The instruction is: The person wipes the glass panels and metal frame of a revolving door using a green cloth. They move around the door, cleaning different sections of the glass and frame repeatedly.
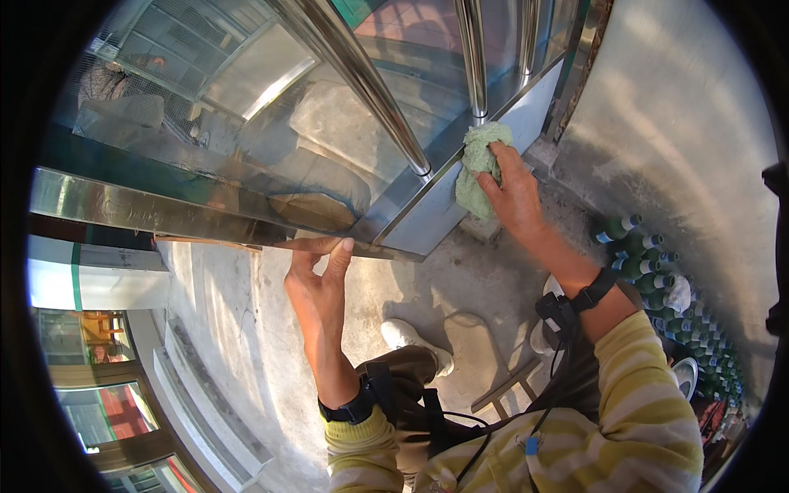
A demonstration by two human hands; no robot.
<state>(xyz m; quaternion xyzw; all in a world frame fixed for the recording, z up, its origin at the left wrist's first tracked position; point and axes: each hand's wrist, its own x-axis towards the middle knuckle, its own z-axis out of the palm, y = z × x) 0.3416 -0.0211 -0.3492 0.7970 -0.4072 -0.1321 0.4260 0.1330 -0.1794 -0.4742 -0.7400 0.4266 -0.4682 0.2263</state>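
Note:
My right hand [516, 196] holds a crumpled light-green cloth [473, 192] against the pale lower panel [425, 215] of a glazed metal frame. The cloth covers part of the panel's upper edge, just below the foot of a polished metal tube [473, 61]. My left hand [317, 289] grips the frame's metal edge [240, 223] near its corner, thumb and forefinger laid on top. A glass pane [246, 148] spreads beyond that edge, showing reflections. A thicker polished tube [370, 92] slants across the glass between my two hands.
Many green glass bottles [653, 283] stand along a metal sheet wall [672, 154] at right. A small wooden stool or frame [508, 388] is by my legs. Concrete steps [203, 400] and windows [111, 413] lie at lower left. Concrete floor [363, 296] shows underfoot.

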